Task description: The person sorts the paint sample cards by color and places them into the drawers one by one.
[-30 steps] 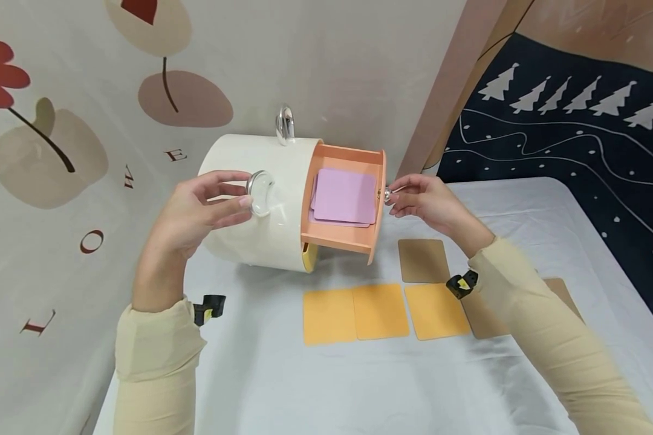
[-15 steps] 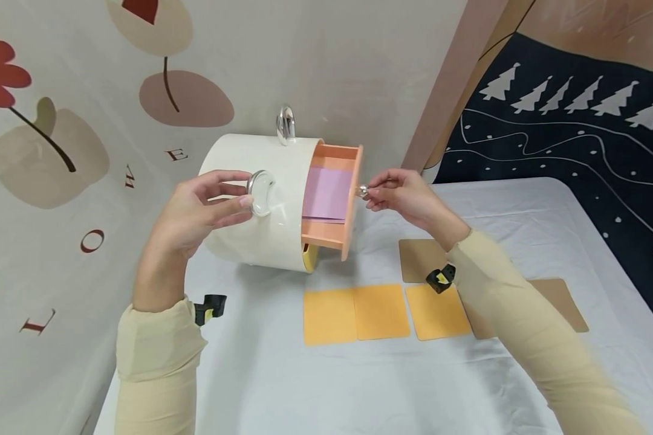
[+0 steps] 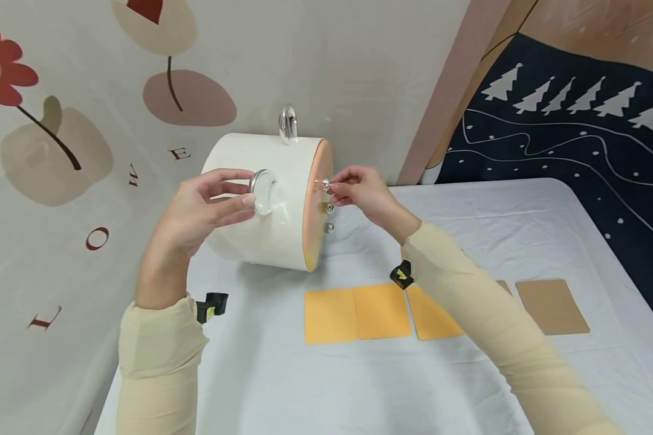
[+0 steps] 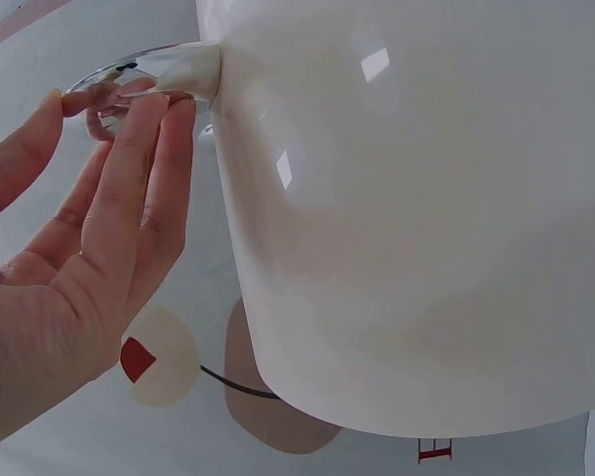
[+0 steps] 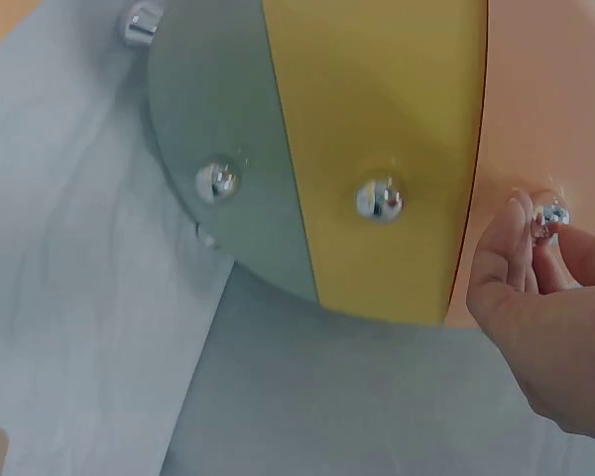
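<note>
A glossy white drum-shaped drawer box (image 3: 236,156) lies on its side on the table, its striped end facing right. My left hand (image 3: 198,205) holds the shiny ring-shaped handle (image 4: 169,67) on its side between thumb and fingers. At the other end, my right hand (image 3: 369,193) pinches the silver knob (image 5: 550,214) of the orange drawer (image 5: 545,99). That drawer sits flush beside the yellow drawer (image 5: 387,99) and the green drawer (image 5: 213,99), whose round knobs stick out untouched. The inside of the orange drawer is hidden.
Several orange cards (image 3: 329,317) and brown cards (image 3: 553,307) lie on the white cloth (image 3: 359,386) in front, partly covered by my right sleeve. Another shiny loop (image 3: 288,125) rises from the box's top. A printed backdrop (image 3: 337,66) stands close behind.
My right hand has moved left, pushing the orange drawer in from well pulled out to closed. The purple cards inside it have gone out of sight. My left hand stays on the handle.
</note>
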### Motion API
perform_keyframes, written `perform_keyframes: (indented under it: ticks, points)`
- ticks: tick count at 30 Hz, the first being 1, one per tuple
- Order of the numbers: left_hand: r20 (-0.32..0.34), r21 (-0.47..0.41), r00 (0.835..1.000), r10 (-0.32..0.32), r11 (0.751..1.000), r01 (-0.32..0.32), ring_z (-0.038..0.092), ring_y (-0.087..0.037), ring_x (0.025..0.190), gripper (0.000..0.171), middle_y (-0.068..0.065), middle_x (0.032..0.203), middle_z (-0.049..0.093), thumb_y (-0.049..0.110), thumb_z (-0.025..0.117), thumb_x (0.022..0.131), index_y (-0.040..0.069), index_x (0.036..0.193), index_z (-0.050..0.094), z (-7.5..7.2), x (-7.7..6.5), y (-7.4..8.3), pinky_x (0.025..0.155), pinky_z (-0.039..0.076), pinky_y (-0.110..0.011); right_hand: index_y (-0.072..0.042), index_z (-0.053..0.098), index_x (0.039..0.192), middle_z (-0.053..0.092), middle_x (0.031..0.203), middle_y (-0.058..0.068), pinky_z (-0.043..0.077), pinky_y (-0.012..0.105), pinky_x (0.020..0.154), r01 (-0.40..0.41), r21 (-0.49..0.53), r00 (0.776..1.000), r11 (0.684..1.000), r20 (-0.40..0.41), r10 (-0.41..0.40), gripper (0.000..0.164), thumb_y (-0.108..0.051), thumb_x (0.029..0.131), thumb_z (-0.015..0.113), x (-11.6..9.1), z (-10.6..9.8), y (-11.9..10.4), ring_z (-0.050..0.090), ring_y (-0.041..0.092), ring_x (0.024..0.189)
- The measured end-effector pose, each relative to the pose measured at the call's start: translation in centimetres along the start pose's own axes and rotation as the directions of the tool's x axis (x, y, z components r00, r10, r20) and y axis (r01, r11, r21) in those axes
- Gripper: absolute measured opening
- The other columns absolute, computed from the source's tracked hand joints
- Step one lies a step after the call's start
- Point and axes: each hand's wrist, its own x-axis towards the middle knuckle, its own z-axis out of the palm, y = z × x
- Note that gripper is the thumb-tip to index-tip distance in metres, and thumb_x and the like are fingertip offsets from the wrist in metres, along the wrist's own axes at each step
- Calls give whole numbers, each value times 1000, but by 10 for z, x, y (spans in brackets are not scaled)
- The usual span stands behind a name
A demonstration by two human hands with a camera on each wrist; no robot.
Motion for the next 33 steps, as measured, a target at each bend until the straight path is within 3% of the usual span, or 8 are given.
perform_keyframes:
  ticks: [5,9,13,17,24,33]
  points:
    - [-1,-19,1000,6,1000,-6,61,-15,79,31,-13,99,53,0,68,81,3,111,59,-1,-1,0,77,56,-29,7,56,98,60,84,9,57,28,67,2,-55,1000,999,19,-1,9,6,89,53,0,2,1,59,19,69]
    - [2,-41,1000,11,999,-11,61,-15,79,30,-13,99,53,-1,68,80,5,109,61,-2,-1,0,78,56,-30,7,55,106,59,96,16,56,35,74,-19,-108,998,994,62,26,16,4,90,52,1,-4,8,56,21,74]
    - [5,-48,1000,4,999,-4,61,-16,80,30,-13,100,53,0,68,80,5,109,61,-2,0,0,78,56,-30,7,52,115,54,109,21,52,44,86,-42,-172,992,984,113,62,24,0,92,51,5,-7,21,54,30,91]
    - [7,-43,1000,-2,999,3,61,-16,80,31,-13,100,53,0,68,80,5,110,60,-1,0,1,78,56,-30,3,51,119,52,114,18,51,45,88,-72,-222,988,972,119,100,28,-1,92,53,11,-7,38,49,37,106]
    - [10,-33,1000,4,999,-3,61,-16,79,31,-13,99,53,0,68,80,4,110,60,0,1,0,78,56,-30,4,51,112,57,107,24,52,46,85,-114,-224,988,968,77,134,22,-4,91,55,18,0,59,52,41,101]
    - [6,-26,1000,2,1000,-2,61,-16,79,30,-13,99,53,0,68,81,5,110,61,0,1,-1,77,56,-30,4,54,108,58,99,20,53,43,84,-103,-247,990,963,69,124,21,-7,90,59,16,-4,59,55,35,97]
